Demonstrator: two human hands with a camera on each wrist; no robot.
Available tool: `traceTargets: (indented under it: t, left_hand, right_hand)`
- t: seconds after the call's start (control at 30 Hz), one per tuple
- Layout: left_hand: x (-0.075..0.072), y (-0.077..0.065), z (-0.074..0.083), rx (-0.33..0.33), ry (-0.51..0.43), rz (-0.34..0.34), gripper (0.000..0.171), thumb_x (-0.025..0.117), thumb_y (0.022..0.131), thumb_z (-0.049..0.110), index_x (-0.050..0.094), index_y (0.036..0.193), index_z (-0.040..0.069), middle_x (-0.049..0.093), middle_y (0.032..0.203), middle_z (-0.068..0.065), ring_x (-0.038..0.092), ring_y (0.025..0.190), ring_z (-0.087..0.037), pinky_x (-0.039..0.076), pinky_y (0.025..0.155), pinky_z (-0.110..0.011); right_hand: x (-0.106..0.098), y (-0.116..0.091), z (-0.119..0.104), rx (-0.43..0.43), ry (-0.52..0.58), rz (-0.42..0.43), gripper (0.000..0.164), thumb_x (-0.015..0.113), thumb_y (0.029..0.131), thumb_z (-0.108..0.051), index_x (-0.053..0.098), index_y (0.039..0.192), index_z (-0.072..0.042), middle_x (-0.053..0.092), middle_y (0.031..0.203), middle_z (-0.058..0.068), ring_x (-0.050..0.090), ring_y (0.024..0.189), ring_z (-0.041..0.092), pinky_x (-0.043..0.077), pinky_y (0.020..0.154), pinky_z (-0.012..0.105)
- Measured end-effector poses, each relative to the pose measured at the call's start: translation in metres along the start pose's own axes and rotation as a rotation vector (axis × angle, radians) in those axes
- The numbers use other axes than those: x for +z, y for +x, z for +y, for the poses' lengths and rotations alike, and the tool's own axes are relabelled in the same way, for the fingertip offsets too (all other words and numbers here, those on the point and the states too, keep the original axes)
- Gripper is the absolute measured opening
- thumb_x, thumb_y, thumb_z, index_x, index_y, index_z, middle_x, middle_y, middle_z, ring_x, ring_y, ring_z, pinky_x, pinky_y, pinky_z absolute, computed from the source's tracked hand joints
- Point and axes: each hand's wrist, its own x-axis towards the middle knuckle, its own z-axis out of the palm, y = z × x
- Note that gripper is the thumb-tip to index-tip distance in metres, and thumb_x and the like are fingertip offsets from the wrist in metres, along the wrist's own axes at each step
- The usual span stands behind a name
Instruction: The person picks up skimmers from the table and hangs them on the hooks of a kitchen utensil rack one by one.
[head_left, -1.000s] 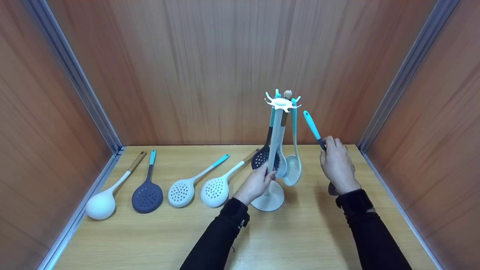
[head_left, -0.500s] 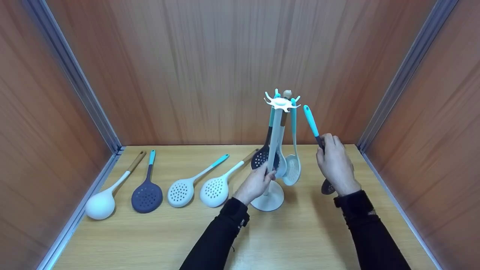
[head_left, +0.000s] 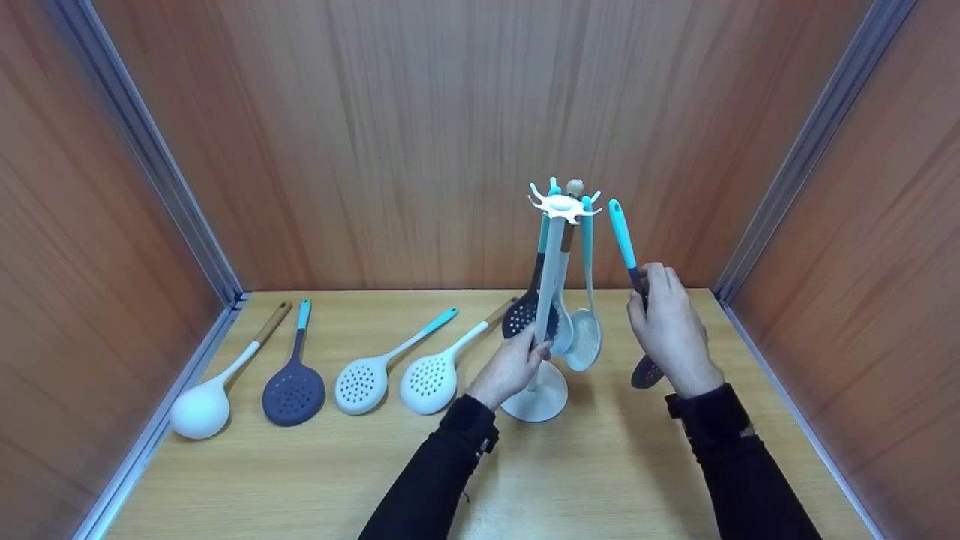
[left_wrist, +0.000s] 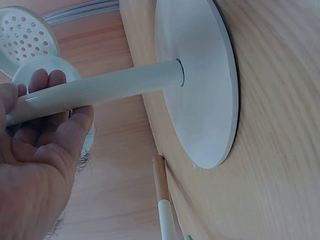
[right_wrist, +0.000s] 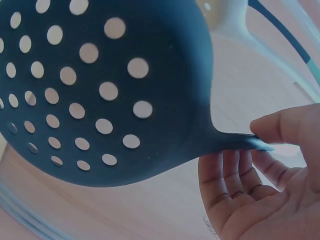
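My left hand (head_left: 511, 369) grips the post of a white utensil stand (head_left: 553, 277) just above its round base, as the left wrist view also shows on the pale post (left_wrist: 125, 83). From its hooks hang a dark skimmer (head_left: 520, 315), a white utensil with a wooden handle (head_left: 564, 330) partly behind the post, and a white perforated ladle (head_left: 584, 341) with a turquoise handle. To the right of the stand, my right hand (head_left: 671, 330) pinches the neck of another dark skimmer (right_wrist: 165, 100) with a turquoise handle (head_left: 622, 234). That skimmer is held off the table, handle up.
Left of the stand lie a white ladle (head_left: 201, 410), a dark skimmer (head_left: 294, 394), a white skimmer with a turquoise handle (head_left: 362, 385) and a white skimmer with a wooden handle (head_left: 429, 383). Wood-patterned panels (head_left: 420, 150) enclose the table (head_left: 300, 480) behind and at both sides.
My right hand has raised the dark skimmer slightly and shifted it left; its handle stands more upright and its head has swung left. The left hand and the stand stay put.
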Motion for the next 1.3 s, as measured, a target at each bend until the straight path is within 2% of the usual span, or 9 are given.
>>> traceTargets:
  t: [0.57, 0.77, 0.97, 1.17, 1.3]
  left_hand:
    - [0.000, 0.000, 0.001, 0.004, 0.004, 0.000, 0.015, 0.048, 0.113, 0.033, 0.056, 0.122, 0.024, 0.076, 0.117, -0.004, 0.073, 0.113, -0.018, 0.060, 0.100, -0.046]
    - [0.000, 0.000, 0.001, -0.016, -0.030, -0.014, 0.019, 0.047, 0.113, 0.034, 0.056, 0.129, 0.026, 0.075, 0.123, -0.004, 0.073, 0.116, -0.018, 0.059, 0.103, -0.049]
    - [-0.001, 0.000, 0.001, -0.052, -0.039, -0.031, 0.024, 0.047, 0.113, 0.036, 0.055, 0.134, 0.028, 0.074, 0.122, 0.000, 0.071, 0.117, -0.016, 0.058, 0.106, -0.050]
    - [-0.002, 0.000, 0.002, -0.059, -0.033, -0.030, 0.021, 0.047, 0.113, 0.038, 0.055, 0.130, 0.029, 0.074, 0.117, 0.001, 0.071, 0.115, -0.016, 0.058, 0.104, -0.051]
    - [-0.001, 0.000, 0.002, -0.027, -0.012, -0.021, 0.016, 0.048, 0.113, 0.036, 0.056, 0.123, 0.026, 0.075, 0.115, 0.001, 0.071, 0.111, -0.014, 0.059, 0.101, -0.046]
  right_hand:
    - [-0.017, -0.003, -0.018, -0.050, 0.013, 0.017, 0.028, 0.059, 0.103, -0.009, 0.054, 0.129, 0.000, 0.061, 0.109, 0.017, 0.062, 0.086, 0.028, 0.059, 0.066, 0.045]
    - [-0.024, -0.005, -0.026, -0.041, 0.014, 0.002, 0.029, 0.059, 0.104, -0.010, 0.054, 0.131, -0.001, 0.060, 0.110, 0.016, 0.062, 0.086, 0.027, 0.059, 0.064, 0.044]
    - [-0.031, -0.007, -0.034, -0.055, 0.011, 0.002, 0.030, 0.060, 0.103, -0.010, 0.054, 0.132, -0.001, 0.060, 0.109, 0.016, 0.062, 0.086, 0.027, 0.060, 0.066, 0.045]
    - [-0.038, -0.010, -0.041, -0.069, 0.013, 0.004, 0.031, 0.060, 0.104, -0.011, 0.053, 0.132, -0.001, 0.060, 0.109, 0.016, 0.064, 0.086, 0.028, 0.061, 0.068, 0.045]
    - [-0.041, -0.013, -0.046, -0.080, 0.019, 0.013, 0.030, 0.060, 0.104, -0.011, 0.053, 0.132, -0.001, 0.060, 0.107, 0.015, 0.064, 0.084, 0.027, 0.060, 0.067, 0.044]
